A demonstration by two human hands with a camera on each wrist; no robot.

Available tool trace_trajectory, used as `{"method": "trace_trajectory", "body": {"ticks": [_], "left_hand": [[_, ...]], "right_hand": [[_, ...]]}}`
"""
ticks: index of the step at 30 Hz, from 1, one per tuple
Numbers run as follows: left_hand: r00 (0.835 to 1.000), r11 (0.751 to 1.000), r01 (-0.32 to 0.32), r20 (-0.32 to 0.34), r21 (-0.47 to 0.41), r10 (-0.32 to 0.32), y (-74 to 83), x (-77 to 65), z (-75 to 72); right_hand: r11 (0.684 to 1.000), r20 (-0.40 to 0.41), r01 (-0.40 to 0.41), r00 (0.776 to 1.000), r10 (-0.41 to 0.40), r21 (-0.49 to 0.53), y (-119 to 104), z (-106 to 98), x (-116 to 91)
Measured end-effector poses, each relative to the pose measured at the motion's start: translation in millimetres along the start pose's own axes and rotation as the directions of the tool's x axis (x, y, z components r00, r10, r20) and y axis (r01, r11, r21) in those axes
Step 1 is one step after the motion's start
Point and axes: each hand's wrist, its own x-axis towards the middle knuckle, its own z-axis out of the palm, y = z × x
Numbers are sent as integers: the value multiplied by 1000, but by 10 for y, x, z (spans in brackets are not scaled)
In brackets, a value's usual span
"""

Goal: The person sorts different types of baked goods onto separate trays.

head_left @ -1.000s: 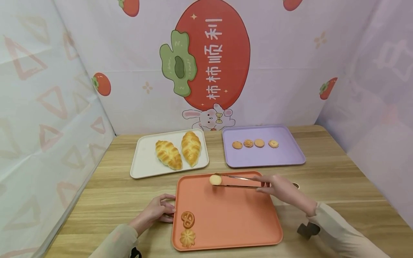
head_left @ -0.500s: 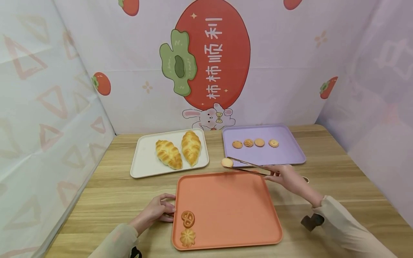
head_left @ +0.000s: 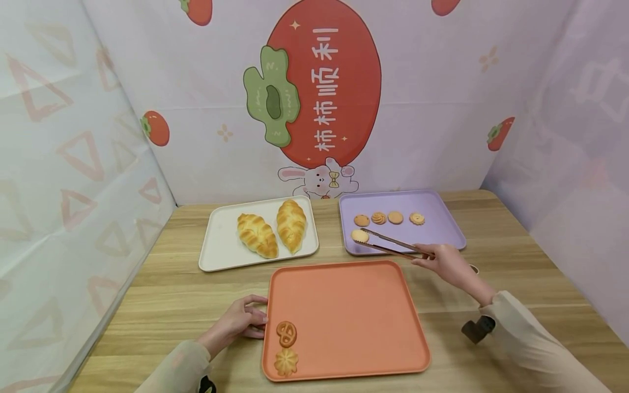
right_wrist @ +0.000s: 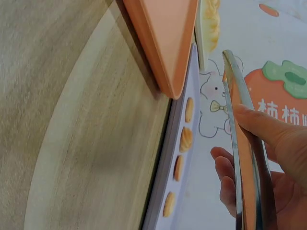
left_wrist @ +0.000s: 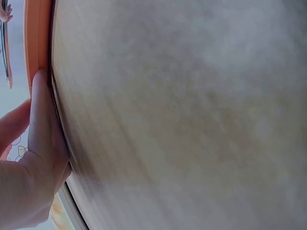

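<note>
In the head view my right hand [head_left: 449, 266] grips a pair of metal tongs [head_left: 393, 240]. Their tips enclose a round pale cookie [head_left: 360, 236] at the front left of the purple tray [head_left: 432, 240], just in front of a row of several cookies. The right wrist view shows the thumb against one arm of the tongs [right_wrist: 261, 163] and fingers behind the other. My left hand [head_left: 241, 319] rests at the left edge of the orange tray [head_left: 354, 322], fingers against its outer wall. A pretzel cookie [head_left: 286, 333] and a flower-shaped cookie [head_left: 286, 362] lie in that tray's near left corner.
A white tray [head_left: 218, 245] with two braided breads [head_left: 291, 226] stands at the back left, beside the purple one. All trays are on a wood-grain table [head_left: 167, 284]. Printed cloth walls [head_left: 417, 147] close off the back and sides.
The tongs with the pale cookie have moved from over the orange tray's far edge, back and right, to the purple tray. My left hand has stayed in place.
</note>
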Motion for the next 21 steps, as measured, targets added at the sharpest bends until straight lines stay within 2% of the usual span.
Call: {"method": "trace_trajectory", "body": {"ticks": [4, 14, 21], "left_hand": [[1000, 1000, 2, 0, -3, -2, -2, 2, 1], [1000, 1000, 9, -9, 2, -9, -6, 7, 1], [1000, 1000, 10, -11, 12, -10, 0, -3, 5]], "right_hand": [[1000, 7, -30, 1000, 30, 5, 44, -14, 18], [999, -3, -21, 1000, 21, -34, 174, -10, 42], [998, 5, -47, 999, 47, -44, 255, -4, 43]]}}
